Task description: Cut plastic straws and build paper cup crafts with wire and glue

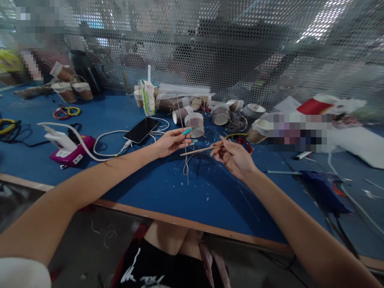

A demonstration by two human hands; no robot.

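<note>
Over the blue table [168, 182], my left hand [172, 143] pinches a thin grey cord [180, 110] between thumb and fingers. The cord stands up above the fingers, and below them it hangs down with a small loop [186, 168] in it. My right hand [235, 158] grips a thin wooden stick [198, 151] by its right end. The stick points left, and its tip lies close to the hanging cord; I cannot tell whether they touch. A loose fine strand trails below my right hand.
Several brown-and-white paper cups [194, 124] lie behind my hands. A drink carton [147, 98] with a straw and a black phone [141, 130] on a white cable are left of them. Farther left is a purple power strip [78, 152]. A blue pouch [325, 191] lies at the right.
</note>
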